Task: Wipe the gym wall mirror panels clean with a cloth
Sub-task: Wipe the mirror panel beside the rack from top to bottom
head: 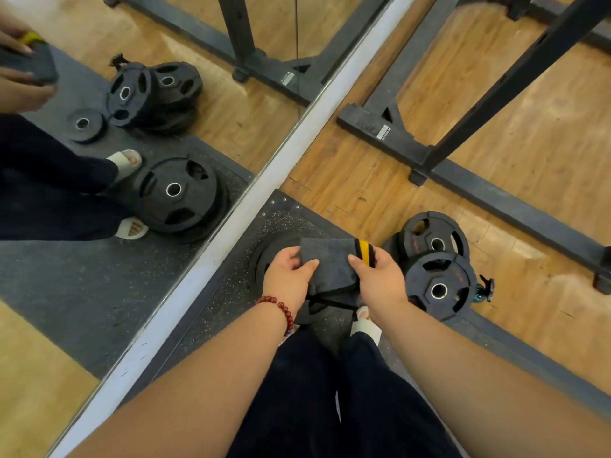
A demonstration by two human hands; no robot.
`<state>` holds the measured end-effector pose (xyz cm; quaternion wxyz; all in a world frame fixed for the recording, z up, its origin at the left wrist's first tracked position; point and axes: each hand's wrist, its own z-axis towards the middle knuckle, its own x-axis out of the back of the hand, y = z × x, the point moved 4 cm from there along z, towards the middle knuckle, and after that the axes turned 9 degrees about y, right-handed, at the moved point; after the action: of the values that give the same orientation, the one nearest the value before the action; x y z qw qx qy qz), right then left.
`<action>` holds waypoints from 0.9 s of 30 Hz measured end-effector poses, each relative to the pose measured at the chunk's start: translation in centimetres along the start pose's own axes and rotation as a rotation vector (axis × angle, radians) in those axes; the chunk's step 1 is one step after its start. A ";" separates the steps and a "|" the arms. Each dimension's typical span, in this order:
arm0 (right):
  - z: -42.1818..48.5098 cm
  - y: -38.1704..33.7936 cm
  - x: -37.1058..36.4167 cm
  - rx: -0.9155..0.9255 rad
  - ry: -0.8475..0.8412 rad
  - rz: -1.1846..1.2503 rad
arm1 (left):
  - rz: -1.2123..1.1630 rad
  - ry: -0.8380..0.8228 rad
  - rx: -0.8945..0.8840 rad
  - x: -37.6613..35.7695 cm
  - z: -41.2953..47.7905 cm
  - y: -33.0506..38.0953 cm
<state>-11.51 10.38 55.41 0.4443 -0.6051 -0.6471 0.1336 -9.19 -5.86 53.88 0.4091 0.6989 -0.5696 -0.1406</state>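
grey cloth held at waist height beside wall mirror, left hand and right hand fingers both pinching it; judgement: fold into flat pad before pressing on glass.

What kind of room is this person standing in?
Most likely a gym. Black weight plates lie stacked on a speckled rubber mat, a dark steel rack frame stands on the wooden floor, and a wall mirror reflects it all.
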 end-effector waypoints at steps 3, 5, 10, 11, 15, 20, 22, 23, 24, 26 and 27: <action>4.1 3.0 -0.6 -0.048 0.016 -0.069 | 0.076 0.004 0.044 -2.8 3.0 -2.6; 7.0 5.5 -1.4 -0.082 0.008 -0.123 | 0.131 0.002 0.073 -4.9 5.2 -4.9; 15.0 12.7 -4.8 -0.142 -0.006 -0.204 | 0.249 0.030 0.076 -9.8 12.0 -11.4; 16.9 14.4 -5.8 -0.141 -0.004 -0.213 | 0.264 0.039 0.079 -10.9 13.7 -13.0; 24.0 21.2 -9.8 -0.148 0.012 -0.254 | 0.329 0.071 0.098 -15.0 20.6 -19.9; 31.3 29.4 -13.5 -0.143 0.005 -0.320 | 0.371 0.048 0.119 -19.0 27.4 -28.3; 33.4 32.1 -14.3 -0.143 -0.001 -0.346 | 0.404 0.030 0.113 -20.4 29.4 -30.9; 34.1 33.3 -14.5 -0.141 0.001 -0.359 | 0.442 0.020 0.099 -21.0 30.2 -31.8; 34.7 34.2 -14.8 -0.141 -0.003 -0.363 | 0.474 0.010 0.080 -21.5 30.8 -32.5; 35.5 35.7 -15.0 -0.151 -0.008 -0.365 | 0.547 -0.005 0.024 -22.2 31.7 -33.3; 35.8 36.2 -15.1 -0.156 -0.004 -0.366 | 0.568 -0.011 -0.007 -22.4 32.0 -33.5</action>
<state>-15.72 18.22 3.07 0.4116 -0.5095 -0.7556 0.0015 -14.54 1.94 3.29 0.4314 0.5093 -0.7442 -0.0263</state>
